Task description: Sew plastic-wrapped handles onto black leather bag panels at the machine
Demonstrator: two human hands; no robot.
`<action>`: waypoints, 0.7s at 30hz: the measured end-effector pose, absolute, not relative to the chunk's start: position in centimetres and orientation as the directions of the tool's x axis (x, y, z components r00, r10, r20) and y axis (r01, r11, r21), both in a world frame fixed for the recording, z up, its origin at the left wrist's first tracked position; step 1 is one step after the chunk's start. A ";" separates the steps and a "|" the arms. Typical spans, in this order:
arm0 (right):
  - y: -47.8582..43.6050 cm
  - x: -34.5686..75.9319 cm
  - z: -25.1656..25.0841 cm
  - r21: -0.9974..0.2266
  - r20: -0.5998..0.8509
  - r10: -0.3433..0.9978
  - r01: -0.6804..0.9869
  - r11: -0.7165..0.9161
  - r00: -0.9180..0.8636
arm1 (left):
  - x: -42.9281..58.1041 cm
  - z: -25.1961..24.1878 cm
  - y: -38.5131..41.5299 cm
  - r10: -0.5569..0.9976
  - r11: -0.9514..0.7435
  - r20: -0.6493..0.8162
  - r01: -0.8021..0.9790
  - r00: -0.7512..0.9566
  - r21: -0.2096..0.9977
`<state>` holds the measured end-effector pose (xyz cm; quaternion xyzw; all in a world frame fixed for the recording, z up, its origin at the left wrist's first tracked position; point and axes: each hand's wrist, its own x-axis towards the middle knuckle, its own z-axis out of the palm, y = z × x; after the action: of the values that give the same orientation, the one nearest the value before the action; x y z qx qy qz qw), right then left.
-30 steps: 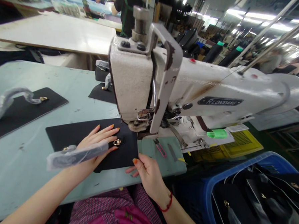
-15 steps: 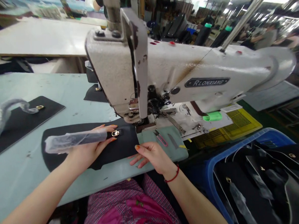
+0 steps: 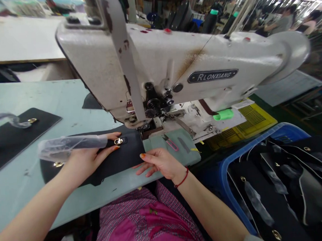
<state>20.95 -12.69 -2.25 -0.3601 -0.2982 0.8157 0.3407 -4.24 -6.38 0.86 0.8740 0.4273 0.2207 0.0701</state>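
Note:
A black leather panel (image 3: pixel 125 156) with a gold clasp (image 3: pixel 119 141) lies on the pale green table under the head of a white sewing machine (image 3: pixel 158 63). A plastic-wrapped strap (image 3: pixel 67 147) runs across the panel. My left hand (image 3: pixel 91 158) lies flat on the panel under the strap, fingers stretched toward the clasp. My right hand (image 3: pixel 159 162) rests at the panel's right edge, thumb and fingers pinching it just in front of the needle area (image 3: pixel 146 126).
Pink thread snips (image 3: pixel 171 144) lie on the machine bed. Another black panel with wrapped strap (image 3: pixel 18 128) lies at left. A blue crate (image 3: pixel 233 156) of black bag parts stands at right, a yellow tray (image 3: pixel 255 121) behind it. People work in the background.
The view has dropped closer to the machine head. The panel has slid right, up to the needle area. My right hand has come onto the panel's edge; the left stays flat on it.

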 end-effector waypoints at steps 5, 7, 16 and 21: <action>-12.8 20.8 -2.2 -0.738 -0.380 0.774 -0.338 -0.584 -0.506 | -4.4 0.9 -6.3 0.803 -0.596 0.267 0.721 0.533 0.353; -12.9 20.7 -2.1 -0.759 -0.368 0.787 -0.330 -0.562 -0.495 | -4.5 0.9 -6.3 0.811 -0.585 0.259 0.726 0.525 0.362; -14.0 20.3 -3.4 -0.954 -0.226 0.931 -0.130 -0.272 -0.287 | -4.5 0.1 -6.5 0.711 -0.689 0.349 0.705 0.611 0.168; -14.0 20.1 -3.5 -0.962 -0.227 0.939 -0.089 -0.258 -0.259 | -4.9 -0.5 -6.1 0.666 -0.720 0.354 0.690 0.657 0.073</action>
<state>20.14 -14.04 -3.53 -0.4606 -0.4613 0.6455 0.3980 -4.94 -6.11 -0.52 0.9096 0.3727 0.1807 -0.0338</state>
